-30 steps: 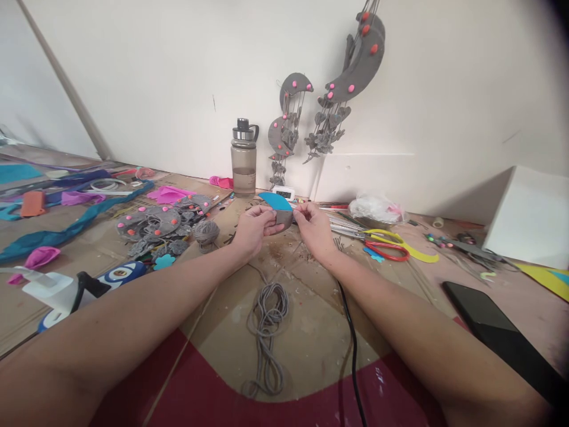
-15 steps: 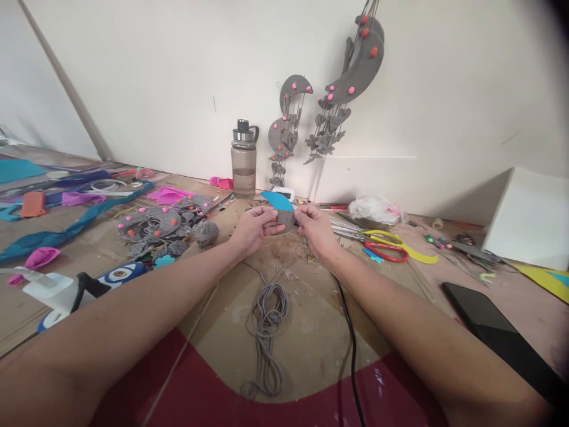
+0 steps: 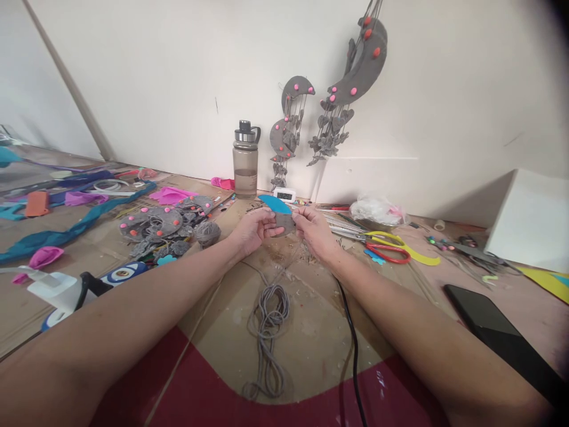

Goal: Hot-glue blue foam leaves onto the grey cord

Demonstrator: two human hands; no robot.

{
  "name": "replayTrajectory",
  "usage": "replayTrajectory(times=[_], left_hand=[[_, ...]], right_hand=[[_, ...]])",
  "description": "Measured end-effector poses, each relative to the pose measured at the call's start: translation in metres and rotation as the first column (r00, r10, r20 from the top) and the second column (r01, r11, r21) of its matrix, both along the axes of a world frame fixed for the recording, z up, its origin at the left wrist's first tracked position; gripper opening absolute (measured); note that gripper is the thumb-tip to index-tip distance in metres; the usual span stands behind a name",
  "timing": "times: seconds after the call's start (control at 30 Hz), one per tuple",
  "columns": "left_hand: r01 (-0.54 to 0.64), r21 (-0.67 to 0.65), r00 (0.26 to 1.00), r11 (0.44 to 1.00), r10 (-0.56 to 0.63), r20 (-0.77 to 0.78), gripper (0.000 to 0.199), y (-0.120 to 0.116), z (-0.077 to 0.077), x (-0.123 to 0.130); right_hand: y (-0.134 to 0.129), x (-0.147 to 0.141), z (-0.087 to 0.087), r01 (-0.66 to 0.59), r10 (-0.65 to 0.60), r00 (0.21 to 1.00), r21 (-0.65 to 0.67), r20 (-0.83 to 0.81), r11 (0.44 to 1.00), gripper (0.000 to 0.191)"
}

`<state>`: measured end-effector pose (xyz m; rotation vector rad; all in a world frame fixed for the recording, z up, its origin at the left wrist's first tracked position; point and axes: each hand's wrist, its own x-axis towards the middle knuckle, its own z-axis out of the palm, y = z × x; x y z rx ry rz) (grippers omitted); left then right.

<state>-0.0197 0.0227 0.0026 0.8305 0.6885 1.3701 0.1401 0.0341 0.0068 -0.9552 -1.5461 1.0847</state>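
Observation:
Between my hands is a small piece with a curved blue part (image 3: pixel 276 204) and a grey part (image 3: pixel 284 223) below it. My left hand (image 3: pixel 256 230) pinches its left side, thumb on top. At its right edge, the fingertips of my right hand (image 3: pixel 312 226) are closed on the grey part. A loose bundle of grey cord (image 3: pixel 269 314) lies on the cardboard in front of me, with a strand running up toward my hands. The ball of grey yarn (image 3: pixel 207 233) sits left of my left hand, beside grey crescents with pink and orange dots (image 3: pixel 162 220).
Behind my hands stand a water bottle (image 3: pixel 245 163) and a small clock (image 3: pixel 284 195). Grey crescent mobiles (image 3: pixel 360 71) hang on the wall. To the right lie red-handled scissors (image 3: pixel 391 254), a plastic bag (image 3: pixel 376 210) and a phone (image 3: pixel 480 314). A white charger (image 3: pixel 56 290) is at left.
The view has shifted slightly, and more of the clock shows behind the blue part. The blue part sits slightly lower and flatter. Both hands keep their hold.

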Motion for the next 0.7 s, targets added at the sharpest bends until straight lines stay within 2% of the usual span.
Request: replayTrajectory(times=[0.1, 0.23, 0.47, 0.6, 0.7], left_hand=[[0.046, -0.016, 0.999, 0.999, -0.046, 0.021, 0.007, 0.0010, 0.0006, -0.0021], [0.070, 0.008, 0.998, 0.998, -0.070, 0.002, 0.006, -0.0013, 0.0025, -0.0011], [0.070, 0.037, 0.998, 0.997, -0.070, -0.003, 0.003, -0.0006, 0.0011, -0.0010], [0.073, 0.024, 0.997, 0.997, -0.073, 0.012, 0.007, 0.0012, 0.0016, -0.0029], [0.106, 0.008, 0.994, 0.994, -0.106, 0.020, 0.004, 0.0025, 0.0022, -0.0045]], right_hand=[[-0.0042, -0.0015, 0.0030, -0.085, 0.075, 0.980, -0.048, -0.183, 0.995, 0.026], [-0.0049, -0.0019, 0.0045, -0.062, 0.024, 0.959, -0.126, -0.283, 0.990, 0.030], [-0.0019, -0.0020, -0.0006, -0.052, 0.017, 0.959, -0.119, -0.282, 0.992, 0.030], [-0.0050, -0.0027, 0.0006, -0.082, 0.063, 0.967, -0.067, -0.249, 0.994, 0.030], [-0.0090, -0.0034, 0.0042, -0.124, 0.098, 0.962, -0.086, -0.255, 0.989, 0.031]])
